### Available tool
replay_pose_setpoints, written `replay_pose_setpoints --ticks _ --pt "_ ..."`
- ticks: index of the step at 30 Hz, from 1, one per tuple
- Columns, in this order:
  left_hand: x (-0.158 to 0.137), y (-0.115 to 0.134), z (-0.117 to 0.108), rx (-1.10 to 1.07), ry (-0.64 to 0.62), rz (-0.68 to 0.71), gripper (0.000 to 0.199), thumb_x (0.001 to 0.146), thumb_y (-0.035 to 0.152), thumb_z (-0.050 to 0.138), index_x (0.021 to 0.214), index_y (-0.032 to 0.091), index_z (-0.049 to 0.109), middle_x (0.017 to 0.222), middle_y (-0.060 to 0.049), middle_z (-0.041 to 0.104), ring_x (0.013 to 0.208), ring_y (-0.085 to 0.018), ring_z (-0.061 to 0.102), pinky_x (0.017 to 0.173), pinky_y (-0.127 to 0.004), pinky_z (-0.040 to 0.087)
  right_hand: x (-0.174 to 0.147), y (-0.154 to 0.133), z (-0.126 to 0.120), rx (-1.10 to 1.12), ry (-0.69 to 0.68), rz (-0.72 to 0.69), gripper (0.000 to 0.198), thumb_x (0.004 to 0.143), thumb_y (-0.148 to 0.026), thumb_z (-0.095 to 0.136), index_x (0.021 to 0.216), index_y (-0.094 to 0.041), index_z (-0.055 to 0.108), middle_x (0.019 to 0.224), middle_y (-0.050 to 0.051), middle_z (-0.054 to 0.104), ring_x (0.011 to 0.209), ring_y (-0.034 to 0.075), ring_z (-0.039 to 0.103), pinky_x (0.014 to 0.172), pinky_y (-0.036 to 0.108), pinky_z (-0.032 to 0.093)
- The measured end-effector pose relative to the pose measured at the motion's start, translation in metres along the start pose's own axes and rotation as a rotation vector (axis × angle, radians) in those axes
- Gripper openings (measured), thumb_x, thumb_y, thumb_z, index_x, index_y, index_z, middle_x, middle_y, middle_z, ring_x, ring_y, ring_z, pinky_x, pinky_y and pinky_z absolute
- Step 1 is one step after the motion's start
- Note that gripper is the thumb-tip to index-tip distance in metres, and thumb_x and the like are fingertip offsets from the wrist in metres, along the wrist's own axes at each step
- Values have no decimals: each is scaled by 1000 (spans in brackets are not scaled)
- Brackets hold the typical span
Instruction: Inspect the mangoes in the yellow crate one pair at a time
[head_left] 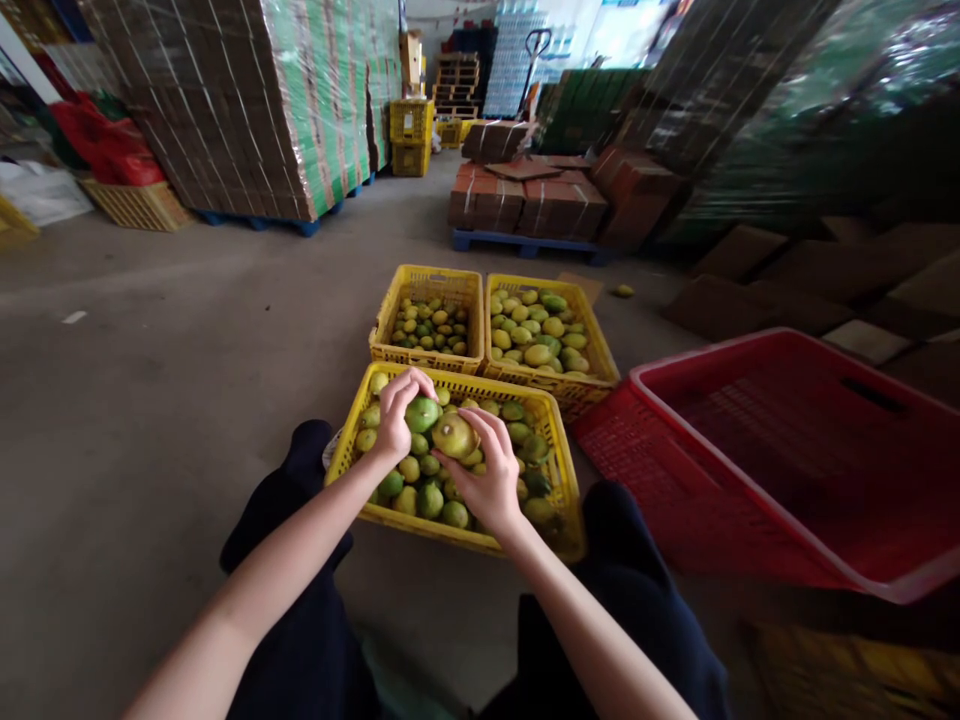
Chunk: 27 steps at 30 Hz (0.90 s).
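Above the near yellow crate, my left hand is closed around a green lemon. Close beside it, my right hand grips a larger yellow-green lemon between thumb and fingers. Below both hands, the crate is filled with green and yellow lemons. Behind it, a second yellow crate holds smaller lemons at the left. A third yellow crate at the right is filled with larger yellow-green ones.
A big red crate stands tilted on the right, near my knee. One loose lemon lies on the floor. Farther back are a blue pallet with strapped cartons and a wrapped stack. Flattened cardboard lies at right.
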<state>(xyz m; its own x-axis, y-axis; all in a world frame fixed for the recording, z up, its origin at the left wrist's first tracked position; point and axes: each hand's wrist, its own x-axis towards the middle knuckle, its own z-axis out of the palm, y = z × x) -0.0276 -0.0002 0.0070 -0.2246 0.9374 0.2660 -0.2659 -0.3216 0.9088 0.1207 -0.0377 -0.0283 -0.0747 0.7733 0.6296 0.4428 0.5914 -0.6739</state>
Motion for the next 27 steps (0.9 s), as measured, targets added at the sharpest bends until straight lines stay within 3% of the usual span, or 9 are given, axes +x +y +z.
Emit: replay_pose_setpoints --ticks 5,15,18,23,27 --pt "0 1 1 -56 -24 28 34 83 50 58 59 26 63 72 -5 59 77 -23 57 84 -38 47 -3 -1 1 -29 76 -93 49 87 -31 76 133 -33 61 122 9 68 114 30 69 97 50 61" --pt "0 3 0 -52 -15 -31 34 80 49 61 58 24 62 73 -5 59 80 -22 58 88 -37 47 -3 -2 1 -20 41 -33 44 86 -31 75 129 -31 63 123 9 70 116 31 69 101 52 59" --pt "4 2 3 -188 4 -172 30 81 41 59 57 22 60 71 -4 59 74 -19 59 86 -36 50 2 -4 0 66 21 110 46 78 -39 82 120 -29 66 119 9 71 114 31 69 93 49 62" --pt "8 -12 8 -532 173 -694 12 76 26 58 68 21 65 71 -5 65 80 -21 67 84 -37 57 8 0 3 393 -46 507 55 65 -52 88 105 -24 63 98 5 73 85 24 72 68 36 63" --pt "1 -28 11 -579 178 -827 16 79 32 55 78 21 67 83 -12 71 99 -30 70 88 -45 61 9 7 8 517 56 777 57 64 -59 86 99 -24 57 97 2 70 79 21 70 61 33 63"
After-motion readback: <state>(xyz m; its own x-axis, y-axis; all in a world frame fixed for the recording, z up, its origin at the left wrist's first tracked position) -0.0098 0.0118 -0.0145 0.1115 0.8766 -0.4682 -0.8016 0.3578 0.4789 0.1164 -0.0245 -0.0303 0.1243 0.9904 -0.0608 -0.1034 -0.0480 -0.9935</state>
